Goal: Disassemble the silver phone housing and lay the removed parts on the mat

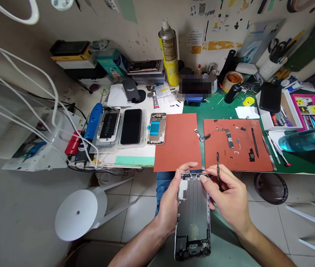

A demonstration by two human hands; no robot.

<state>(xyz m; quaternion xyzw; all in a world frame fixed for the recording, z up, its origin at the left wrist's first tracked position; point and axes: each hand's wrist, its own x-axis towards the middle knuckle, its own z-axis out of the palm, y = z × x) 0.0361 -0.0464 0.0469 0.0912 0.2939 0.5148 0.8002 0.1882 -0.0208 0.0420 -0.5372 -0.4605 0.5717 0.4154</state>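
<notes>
An emptied phone housing [193,218], its bare metal inside facing up, is held over the lap. My left hand [171,198] wraps round its left edge, with the index finger reaching over the top. My right hand [226,193] pinches the top right corner between thumb and fingers. A thin dark tool [218,168] stands upright between the right hand's fingers. On the red mat [238,157] beyond lie a logic board [229,139], small metal parts and a black pen-like tool [254,142]. A flex cable part [202,136] bridges the gap between the two mats.
A second red mat [176,148] lies on the left. Beside it are another housing [156,129], a black phone [131,127] and an opened phone [109,125]. A spray can [169,55] stands behind; a blue bottle [307,139] is at right. A white stool [76,218] is below left.
</notes>
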